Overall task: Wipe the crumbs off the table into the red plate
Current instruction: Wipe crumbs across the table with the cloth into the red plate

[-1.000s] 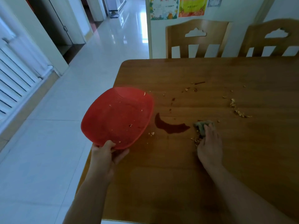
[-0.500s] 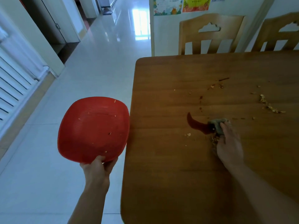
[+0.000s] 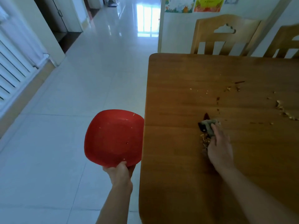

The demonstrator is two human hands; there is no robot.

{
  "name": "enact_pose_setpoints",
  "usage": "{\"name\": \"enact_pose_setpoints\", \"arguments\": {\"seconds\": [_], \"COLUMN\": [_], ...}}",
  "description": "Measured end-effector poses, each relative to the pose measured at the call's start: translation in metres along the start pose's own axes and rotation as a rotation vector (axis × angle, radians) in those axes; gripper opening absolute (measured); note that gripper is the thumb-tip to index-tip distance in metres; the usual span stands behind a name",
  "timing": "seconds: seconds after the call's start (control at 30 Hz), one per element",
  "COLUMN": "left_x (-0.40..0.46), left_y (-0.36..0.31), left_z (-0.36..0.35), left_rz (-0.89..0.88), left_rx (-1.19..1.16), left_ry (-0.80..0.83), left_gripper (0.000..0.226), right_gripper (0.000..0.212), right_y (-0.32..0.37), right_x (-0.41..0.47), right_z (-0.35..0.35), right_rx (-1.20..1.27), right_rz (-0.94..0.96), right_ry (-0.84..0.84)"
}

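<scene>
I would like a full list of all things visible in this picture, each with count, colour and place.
red plate: one, red, held off the table's left edge, over the floor, a few crumbs on it
table: one, brown wood, right half of view
cloth: one, grey-green, on the table under the right hand
dark stain: one, dark red, at the cloth's far edge
crumbs: many, tan, a pile left of the right hand, more scattered at far right
chairs: two, light wood, behind the table
posters: several, colourful, on the wall
radiator: one, white, far left
left hand: grips the plate's near rim
right hand: presses on the cloth
</scene>
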State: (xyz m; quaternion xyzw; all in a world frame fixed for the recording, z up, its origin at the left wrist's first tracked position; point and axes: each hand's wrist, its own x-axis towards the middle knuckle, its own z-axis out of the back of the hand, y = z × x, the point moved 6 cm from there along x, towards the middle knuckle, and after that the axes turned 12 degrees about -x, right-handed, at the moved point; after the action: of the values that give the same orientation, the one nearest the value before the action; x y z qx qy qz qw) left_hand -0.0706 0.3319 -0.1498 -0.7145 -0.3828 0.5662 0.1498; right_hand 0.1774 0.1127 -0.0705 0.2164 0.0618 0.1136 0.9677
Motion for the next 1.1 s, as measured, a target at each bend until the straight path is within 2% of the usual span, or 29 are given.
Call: {"name": "enact_pose_setpoints", "arguments": {"seconds": [0.37, 0.77, 0.9, 0.97, 1.1], "left_x": [-0.003, -0.003, -0.005, -0.006, -0.004], "left_y": [-0.001, -0.002, -0.005, -0.005, -0.006], "left_z": [0.003, 0.003, 0.003, 0.002, 0.004], "left_rz": [0.038, 0.059, 0.056, 0.074, 0.092], "left_rx": [0.054, 0.04, 0.041, 0.018, 0.04], "left_ry": [0.042, 0.061, 0.078, 0.088, 0.079], "left_gripper": [0.085, 0.087, 0.078, 0.078, 0.082], "right_gripper": [0.051, 0.054, 0.052, 0.05, 0.048], "right_y": [0.077, 0.189, 0.231, 0.24, 0.25], "right_x": [-0.017, -0.055, -0.064, -0.061, -0.057], "right_z": [-0.039, -0.089, -0.104, -0.109, -0.095], "right_rx": [-0.071, 0.135, 0.243, 0.275, 0.341], "right_rz": [0.166, 0.336, 0.473, 0.485, 0.513], "right_ry": [-0.001, -0.055, 0.072, 0.129, 0.079]}}
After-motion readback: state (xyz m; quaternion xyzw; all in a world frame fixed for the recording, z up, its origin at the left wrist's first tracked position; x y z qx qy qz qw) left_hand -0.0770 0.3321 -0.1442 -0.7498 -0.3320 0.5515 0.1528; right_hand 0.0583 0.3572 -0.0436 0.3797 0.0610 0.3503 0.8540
